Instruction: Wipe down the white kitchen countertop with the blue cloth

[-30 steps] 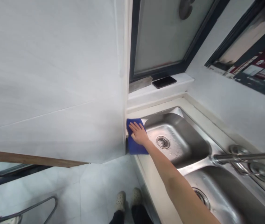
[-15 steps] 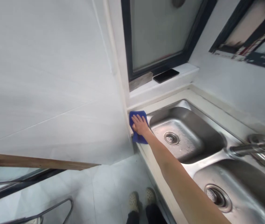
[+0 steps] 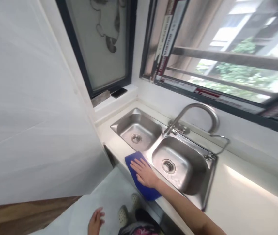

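Observation:
My right hand (image 3: 144,173) lies flat on a blue cloth (image 3: 151,193), pressing it to the pale countertop (image 3: 248,192) in front of the sink. The fingers are stretched out and slightly apart over the cloth. One edge of the cloth hangs over the counter's front edge. Beside it is the double steel sink, with a left basin (image 3: 144,127) and a right basin (image 3: 178,160). Low in the view, my left hand (image 3: 96,221) hangs over the floor, away from the counter, its fingers loosely bent and apart with nothing in them.
A curved steel faucet (image 3: 190,109) rises behind the basins. On the window ledge lies a black phone (image 3: 119,92) beside a grey block (image 3: 101,98). A white wall panel (image 3: 43,124) stands at the left. My clogs (image 3: 123,216) are on the pale floor.
My right hand has slid the blue cloth along the counter's front edge, from the left corner to the middle of the sink. My left hand has come into view; the head has turned right.

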The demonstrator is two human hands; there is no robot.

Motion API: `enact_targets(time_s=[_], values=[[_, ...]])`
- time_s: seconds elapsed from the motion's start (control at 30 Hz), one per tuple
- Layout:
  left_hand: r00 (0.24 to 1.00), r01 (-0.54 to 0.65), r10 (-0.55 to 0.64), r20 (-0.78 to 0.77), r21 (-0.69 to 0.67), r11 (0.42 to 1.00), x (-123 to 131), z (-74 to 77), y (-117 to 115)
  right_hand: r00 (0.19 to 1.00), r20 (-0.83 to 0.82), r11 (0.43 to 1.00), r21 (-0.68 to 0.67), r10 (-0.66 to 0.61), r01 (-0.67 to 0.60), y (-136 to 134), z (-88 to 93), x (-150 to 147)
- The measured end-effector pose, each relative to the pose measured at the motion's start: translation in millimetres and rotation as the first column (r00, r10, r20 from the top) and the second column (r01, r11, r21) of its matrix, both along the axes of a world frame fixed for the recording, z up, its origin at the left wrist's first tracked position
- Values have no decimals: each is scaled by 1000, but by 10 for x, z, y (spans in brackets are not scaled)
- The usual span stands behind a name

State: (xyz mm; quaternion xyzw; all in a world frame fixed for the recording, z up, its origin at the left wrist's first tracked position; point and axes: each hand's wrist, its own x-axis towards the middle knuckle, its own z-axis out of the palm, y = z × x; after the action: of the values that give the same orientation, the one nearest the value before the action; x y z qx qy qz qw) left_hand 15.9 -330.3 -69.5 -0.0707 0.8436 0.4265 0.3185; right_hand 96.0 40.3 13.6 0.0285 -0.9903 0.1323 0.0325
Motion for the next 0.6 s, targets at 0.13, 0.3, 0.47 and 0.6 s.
enact_targets(time_s=[0.13, 0.3, 0.47, 0.6], values=[[940, 283, -219, -263, 237, 929, -450, 278, 709, 988, 55, 990, 12, -141, 140, -125, 55, 1120], [774, 569, -361, -521, 321, 757, -662, 710, 1800, 880, 56, 879, 116, -471, 463, -431, -67, 2443], [696, 667, -422, -581, 308, 678, -508, 936, 2494, 676, -53, 660, 175, -735, 731, -699, -274, 3241], [619, 738, -523, -585, 205, 644, -378, 925, 2686, 606, -104, 590, 148, -789, 794, -702, -358, 3347]])
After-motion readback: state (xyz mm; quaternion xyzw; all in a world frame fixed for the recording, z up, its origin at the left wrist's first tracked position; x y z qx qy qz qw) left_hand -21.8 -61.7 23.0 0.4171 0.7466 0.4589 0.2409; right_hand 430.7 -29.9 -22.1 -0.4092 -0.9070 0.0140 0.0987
